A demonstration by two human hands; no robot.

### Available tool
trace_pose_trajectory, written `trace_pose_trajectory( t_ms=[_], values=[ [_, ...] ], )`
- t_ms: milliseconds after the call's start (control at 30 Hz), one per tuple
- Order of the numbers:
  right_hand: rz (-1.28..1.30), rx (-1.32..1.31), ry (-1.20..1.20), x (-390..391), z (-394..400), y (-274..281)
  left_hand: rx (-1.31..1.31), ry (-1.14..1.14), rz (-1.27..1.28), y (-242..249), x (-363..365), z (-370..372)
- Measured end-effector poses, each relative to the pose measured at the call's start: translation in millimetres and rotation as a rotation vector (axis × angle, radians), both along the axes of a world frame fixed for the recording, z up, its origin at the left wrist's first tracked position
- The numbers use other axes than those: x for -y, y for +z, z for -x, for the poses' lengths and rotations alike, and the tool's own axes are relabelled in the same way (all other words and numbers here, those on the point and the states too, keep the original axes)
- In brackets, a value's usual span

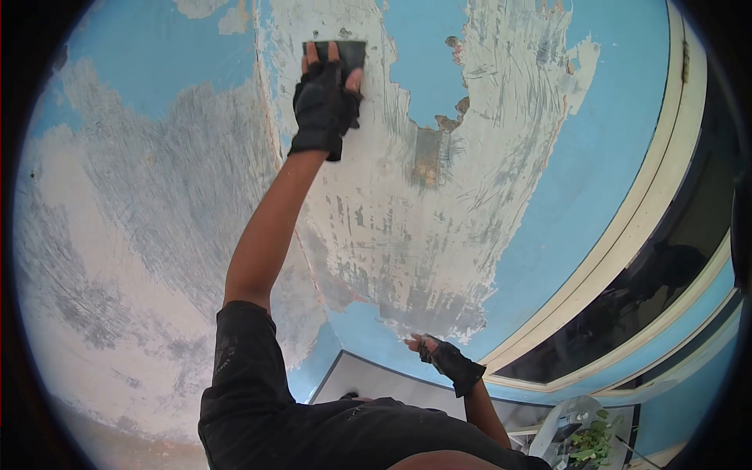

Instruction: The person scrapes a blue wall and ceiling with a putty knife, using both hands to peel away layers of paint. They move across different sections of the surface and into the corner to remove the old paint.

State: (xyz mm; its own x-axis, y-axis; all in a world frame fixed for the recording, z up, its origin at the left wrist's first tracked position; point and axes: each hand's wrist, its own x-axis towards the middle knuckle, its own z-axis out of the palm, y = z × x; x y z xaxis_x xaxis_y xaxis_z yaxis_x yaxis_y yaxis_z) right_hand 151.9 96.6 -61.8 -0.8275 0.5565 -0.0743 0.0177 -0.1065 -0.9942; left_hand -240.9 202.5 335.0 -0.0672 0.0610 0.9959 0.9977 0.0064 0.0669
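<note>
- The left hand [321,102], in a black fingerless glove, is raised high on the upper wall, its bare forearm stretched upward from a dark short sleeve.
- It grasps a dark, flat, roughly rectangular pad [354,53], with outstretched fingers laid over the face and the thumb near the lower right side. The pad lies flat to the wall; its material is unclear.
- The pad is near the top of the scraped wall [368,196], just right of the vertical corner line where two wall surfaces meet. Whitish and grey patches, streaked with scratches, break up the light blue paint.
- Right of the pad is an irregular island of blue paint [427,70], with a small grey-brown rectangular patch [428,157] below it.
- The right hand [446,362], also in a black fingerless glove, is low, near the wall's bottom edge. Its grip is released: the fingers are loosely extended and it holds nothing visible.
- Along the wall's right side curves a dark window [650,290] in a cream frame [599,270].
- At the lower right is a leafy green plant [593,442], beside a pale object [558,427] too partly seen to identify.
</note>
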Motion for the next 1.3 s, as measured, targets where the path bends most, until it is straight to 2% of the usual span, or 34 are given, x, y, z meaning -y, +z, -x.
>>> trace_pose_trajectory(
  t_ms=[33,100,167,233,300,367,433,500,567,633,667,700,767,800,833,900,967,1000,1033,1100,1133,1167,1233,1300],
  values=[
    [0.045,0.022,0.009,3,0,0,0.086,-0.028,-0.03,16,2,-2],
    [0.05,0.059,0.048,-2,-6,-14,0.016,0.196,-0.061,42,6,3],
    [0.084,0.11,0.018,-5,-7,-14,0.021,0.214,-0.05,49,7,-5],
    [0.141,0.052,0.019,0,-12,-2,-0.123,0.181,-0.106,47,-6,-6],
    [0.198,-0.014,0.013,4,-17,1,-0.121,0.132,-0.125,51,-16,-7],
    [0.164,0.021,-0.001,7,-24,-3,-0.035,0.001,-0.183,70,-22,-3],
    [0.129,0.019,-0.003,10,-29,1,-0.013,-0.024,-0.168,88,-23,1],
    [0.098,0.02,-0.008,16,-36,7,0.067,-0.219,-0.178,92,-13,-15],
    [0.19,-0.093,0.011,21,-42,11,0.016,-0.185,-0.12,83,-14,-20],
    [0.203,-0.115,0.012,20,-47,5,-0.155,-0.125,-0.13,77,-15,-22],
    [0.214,-0.127,0.025,19,-51,3,-0.165,-0.103,-0.154,86,-16,-18],
    [0.214,-0.128,0.024,18,-54,1,-0.19,0.024,-0.195,99,-28,-1],
    [0.19,-0.081,0.011,17,-57,0,0.137,0.042,0.123,130,-15,1],
    [0.196,-0.088,0.007,19,-56,2,0.318,-0.091,0.224,145,3,-11],
    [0.149,-0.043,0.001,19,-55,8,-0.114,0.557,0.346,152,23,-30],
    [0.111,0.004,-0.013,18,-52,12,0.129,-0.165,0.076,142,-19,-17],
    [-0.033,0.017,-0.033,16,-44,13,-0.208,-0.051,0.025,110,-26,-30],
    [-0.147,0.029,-0.006,13,-40,20,-0.238,0.215,0.066,102,-30,-42],
    [-0.143,0.035,-0.004,11,-35,24,-0.232,0.215,0.071,105,-31,-37],
    [-0.206,-0.017,0.101,9,-24,31,-0.162,-0.046,0.012,127,-28,-24],
    [-0.202,-0.035,0.164,7,-19,34,0.031,-0.211,-0.02,139,-19,-23],
    [-0.192,-0.03,0.168,8,-15,36,0.102,-0.27,-0.03,143,-10,-21],
    [-0.148,-0.022,0.214,11,-7,39,0.36,-0.635,0.183,124,11,-60],
    [-0.176,-0.04,0.232,10,-1,27,-0.089,-0.292,0.348,92,-16,-32]
  ],
)
